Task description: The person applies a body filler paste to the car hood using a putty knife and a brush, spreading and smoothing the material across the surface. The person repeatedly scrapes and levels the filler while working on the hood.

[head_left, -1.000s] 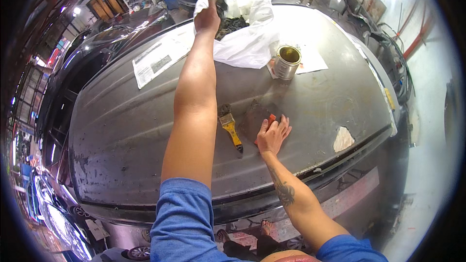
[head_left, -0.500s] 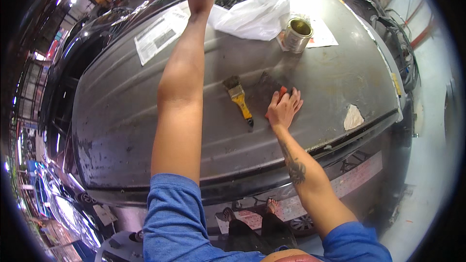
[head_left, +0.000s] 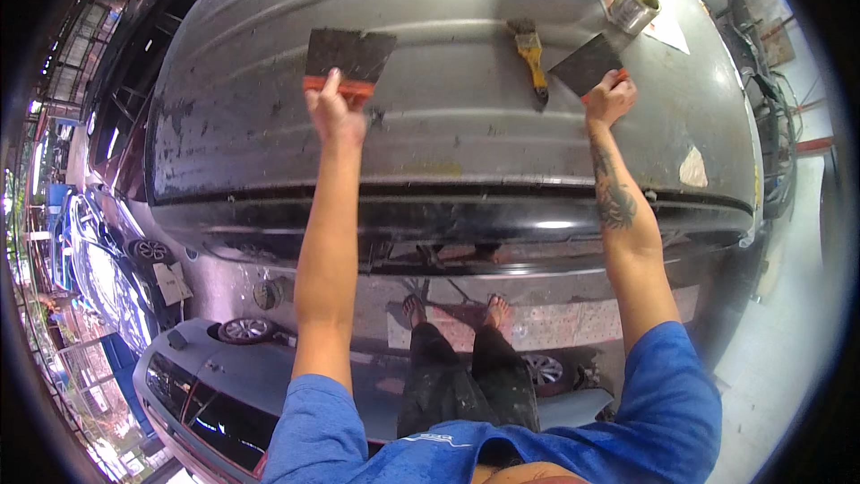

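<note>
A: Left spreader (head_left: 349, 56)?
B: Wide dark blade, orange grip along the near edge. Held in the left hand (head_left: 337, 116), blade pointing forward, over the car roof (head_left: 448, 116). Can't tell if it touches.
A: Right spreader (head_left: 589, 64)?
B: Same type, dark blade, orange grip. In the right hand (head_left: 611, 102), turned askew, blade aimed forward-left, grip at the near-right edge. Also over the roof.
</note>
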A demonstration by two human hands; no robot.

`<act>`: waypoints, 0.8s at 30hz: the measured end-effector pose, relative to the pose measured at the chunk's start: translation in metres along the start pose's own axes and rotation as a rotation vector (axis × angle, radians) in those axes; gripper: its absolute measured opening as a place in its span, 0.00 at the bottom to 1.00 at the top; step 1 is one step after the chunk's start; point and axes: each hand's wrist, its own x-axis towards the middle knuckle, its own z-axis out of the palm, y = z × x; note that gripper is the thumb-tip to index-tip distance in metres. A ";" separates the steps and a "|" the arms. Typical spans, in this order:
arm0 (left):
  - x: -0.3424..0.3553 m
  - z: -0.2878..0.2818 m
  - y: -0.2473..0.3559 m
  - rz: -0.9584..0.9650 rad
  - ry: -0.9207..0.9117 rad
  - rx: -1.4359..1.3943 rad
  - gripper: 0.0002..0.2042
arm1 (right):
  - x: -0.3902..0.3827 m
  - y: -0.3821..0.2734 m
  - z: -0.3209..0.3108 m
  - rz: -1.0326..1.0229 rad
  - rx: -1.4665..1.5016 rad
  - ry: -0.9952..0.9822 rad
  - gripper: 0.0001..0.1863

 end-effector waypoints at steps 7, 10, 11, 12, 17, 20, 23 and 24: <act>-0.035 -0.195 0.028 -0.040 0.117 0.302 0.09 | -0.024 0.021 -0.112 0.588 0.973 -0.325 0.12; -0.028 -0.229 0.022 -0.023 0.049 0.443 0.10 | -0.052 0.018 -0.142 0.499 0.825 -0.547 0.11; -0.025 -0.236 0.019 0.023 -0.028 0.529 0.13 | -0.061 0.011 -0.144 0.328 0.733 -0.551 0.14; -0.023 -0.238 0.012 0.137 -0.064 0.577 0.13 | -0.075 0.004 -0.144 0.323 0.558 -0.597 0.14; -0.025 -0.187 -0.040 0.309 -0.128 0.636 0.12 | -0.175 -0.077 -0.106 0.181 0.316 -0.618 0.18; -0.028 -0.134 -0.059 0.343 -0.135 0.777 0.13 | -0.237 -0.150 -0.049 -0.173 0.393 -0.453 0.18; 0.003 -0.120 -0.030 0.111 -0.110 0.539 0.12 | -0.212 -0.180 -0.030 -0.108 0.297 -0.696 0.18; 0.013 -0.127 -0.017 0.132 -0.135 0.400 0.12 | -0.192 -0.179 -0.033 -0.005 0.344 -0.785 0.18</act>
